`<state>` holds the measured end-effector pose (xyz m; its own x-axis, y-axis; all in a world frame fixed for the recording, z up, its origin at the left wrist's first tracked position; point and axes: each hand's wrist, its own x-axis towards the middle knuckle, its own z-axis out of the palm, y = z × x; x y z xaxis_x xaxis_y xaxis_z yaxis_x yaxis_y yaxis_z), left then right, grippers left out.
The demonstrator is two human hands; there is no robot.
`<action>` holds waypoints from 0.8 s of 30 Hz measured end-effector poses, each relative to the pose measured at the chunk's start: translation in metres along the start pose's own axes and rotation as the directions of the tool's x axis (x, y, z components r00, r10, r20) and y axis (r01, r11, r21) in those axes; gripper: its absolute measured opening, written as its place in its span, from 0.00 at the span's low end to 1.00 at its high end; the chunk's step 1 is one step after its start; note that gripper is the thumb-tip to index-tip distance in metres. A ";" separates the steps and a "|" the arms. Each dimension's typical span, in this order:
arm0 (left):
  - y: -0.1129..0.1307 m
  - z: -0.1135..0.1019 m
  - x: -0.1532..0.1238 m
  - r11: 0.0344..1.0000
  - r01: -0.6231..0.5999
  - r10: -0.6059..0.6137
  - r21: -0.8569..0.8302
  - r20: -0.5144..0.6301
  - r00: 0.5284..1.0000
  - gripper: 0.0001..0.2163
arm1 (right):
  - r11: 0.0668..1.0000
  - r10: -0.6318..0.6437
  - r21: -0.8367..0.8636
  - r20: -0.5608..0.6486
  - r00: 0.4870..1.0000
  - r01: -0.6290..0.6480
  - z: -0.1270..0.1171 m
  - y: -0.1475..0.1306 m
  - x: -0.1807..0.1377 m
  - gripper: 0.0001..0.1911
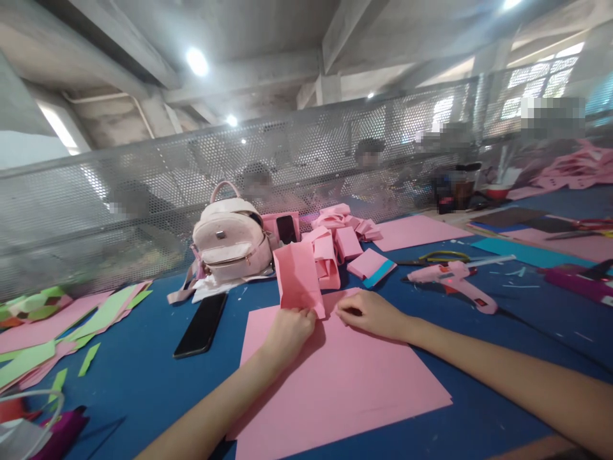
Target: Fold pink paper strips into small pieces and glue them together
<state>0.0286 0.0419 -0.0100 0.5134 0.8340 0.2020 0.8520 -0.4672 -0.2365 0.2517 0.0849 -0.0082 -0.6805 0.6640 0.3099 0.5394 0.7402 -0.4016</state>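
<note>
the left hand [292,331] was closed on the lower edge of a folded pink paper piece [299,273], which stood upright above the pink paper sheets [340,396]. the right hand [371,314] lay half curled on these sheets; whether it gripped anything, i could not tell.

Light: ceiling lamps [196,62], white, flared; daylight at right-hand windows [543,83], overexposed. Beams [352,29]: grey, dimmer, slanted. Table [143,364]: evenly lit. Shadow: soft, on sheet [345,390] beside left hand [291,331]. Mesh [297,144]: hazy, soft-focused. Edges: wide-angle stretch; far right smeared. Background heads [370,150]: pixelated.
</note>
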 end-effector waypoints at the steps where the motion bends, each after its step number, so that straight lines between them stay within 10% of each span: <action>1: -0.002 0.001 -0.001 1.000 -0.007 0.007 -0.011 -0.020 1.000 0.08 | 1.000 0.016 0.017 -0.010 1.000 -0.016 0.000 0.000 0.000 0.14; 14: 0.008 0.010 -0.006 0.946 -0.043 -0.075 -0.321 -0.345 0.935 0.09 | 0.987 0.036 0.161 -0.127 0.991 -0.015 -0.003 -0.008 -0.002 0.06; 24: 0.013 0.013 -0.005 0.930 -0.053 -0.091 -0.364 -0.367 0.926 0.08 | 0.965 -0.193 0.133 -0.233 0.953 0.228 -0.006 -0.015 -0.006 0.13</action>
<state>0.0357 0.0359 -0.0264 0.4357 0.7070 0.5571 0.8027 -0.5852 0.1149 0.2505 0.0706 0.0012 -0.6373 0.5148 0.5735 0.2993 0.8511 -0.4315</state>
